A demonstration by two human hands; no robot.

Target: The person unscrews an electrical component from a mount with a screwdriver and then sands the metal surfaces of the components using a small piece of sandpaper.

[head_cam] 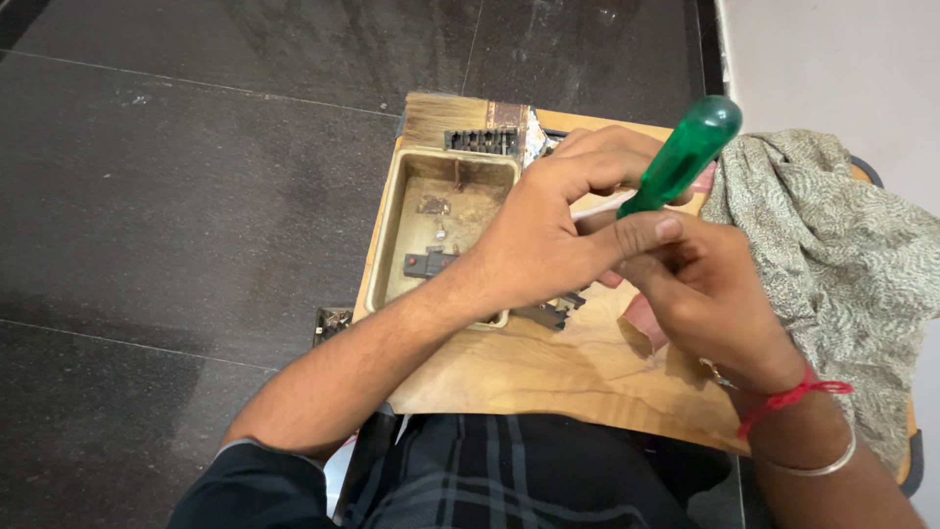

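Dark stone tile floor (pixel 176 196) filling frame from 12 round to 9 o'clock. Wooden board desk (pixel 548 377) at centre. Grey patterned cloth (pixel 832 235) lying at 3 o'clock. Rectangular brass-coloured metal tray (pixel 416 225) sitting at 10 o'clock of the hands, small parts inside. Left hand (pixel 548 235) curling over the workpiece, fingers bent together; what it's pinching is hidden. Right hand (pixel 700 289) wrapping fingers round a green translucent plastic-handled screwdriver (pixel 681 157), handle pointing to 1 o'clock, tip hidden. Judgement: driver looks light, stiff, smooth plastic, maybe slippery; grip mid-handle.

Left hand (pixel 548 230) and right hand (pixel 700 284) clasped together, fingers curled.
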